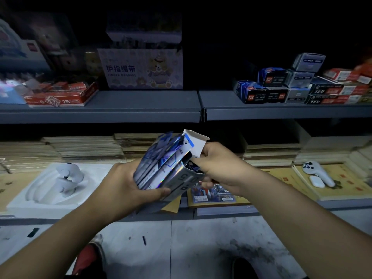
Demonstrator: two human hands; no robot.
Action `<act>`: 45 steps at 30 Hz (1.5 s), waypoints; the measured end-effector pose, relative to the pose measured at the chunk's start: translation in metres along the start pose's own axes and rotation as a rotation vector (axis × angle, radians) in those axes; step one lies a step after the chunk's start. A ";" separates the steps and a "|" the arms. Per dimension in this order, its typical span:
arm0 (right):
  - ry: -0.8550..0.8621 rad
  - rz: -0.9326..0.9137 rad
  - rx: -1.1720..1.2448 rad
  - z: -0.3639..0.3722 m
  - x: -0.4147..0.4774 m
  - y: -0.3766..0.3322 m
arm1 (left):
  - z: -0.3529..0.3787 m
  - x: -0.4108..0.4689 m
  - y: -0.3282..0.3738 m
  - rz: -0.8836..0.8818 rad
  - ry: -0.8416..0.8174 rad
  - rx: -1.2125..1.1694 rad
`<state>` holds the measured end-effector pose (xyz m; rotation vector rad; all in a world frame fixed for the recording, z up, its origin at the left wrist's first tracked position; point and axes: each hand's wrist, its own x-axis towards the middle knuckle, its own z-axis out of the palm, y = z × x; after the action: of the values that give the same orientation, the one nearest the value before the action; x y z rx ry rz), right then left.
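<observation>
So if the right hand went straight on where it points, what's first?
Likely the open end of the blue box that the right hand pinches, in the stack the left hand grips; depth unclear.

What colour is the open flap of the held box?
The flap of the box is white with a blue band; head view.

There are two hands, left hand (120, 184) and right hand (219, 164); one bundle of packs (161, 168); one finger-bandage box (141, 69); two white controllers, left controller (67, 178) and right controller (318, 172); one small white case (317, 181).
</observation>
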<state>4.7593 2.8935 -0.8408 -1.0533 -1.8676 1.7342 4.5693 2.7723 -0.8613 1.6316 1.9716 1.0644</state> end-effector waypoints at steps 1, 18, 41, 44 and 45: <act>-0.027 0.009 0.064 0.000 -0.001 -0.001 | 0.000 0.000 0.000 -0.016 0.001 -0.005; 0.054 0.022 -0.056 -0.001 -0.002 -0.002 | -0.003 -0.001 0.003 0.032 -0.017 0.073; 0.345 -0.346 0.054 0.016 -0.003 -0.003 | 0.003 0.008 -0.008 -0.074 0.058 0.086; 0.283 -0.296 0.047 0.015 -0.004 -0.005 | 0.003 0.007 -0.007 -0.035 0.053 0.103; 0.265 -0.292 0.031 0.015 -0.005 -0.005 | 0.003 0.007 -0.006 -0.023 0.050 0.106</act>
<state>4.7500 2.8798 -0.8377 -0.8971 -1.7229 1.3814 4.5652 2.7796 -0.8669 1.6470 2.1069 1.0172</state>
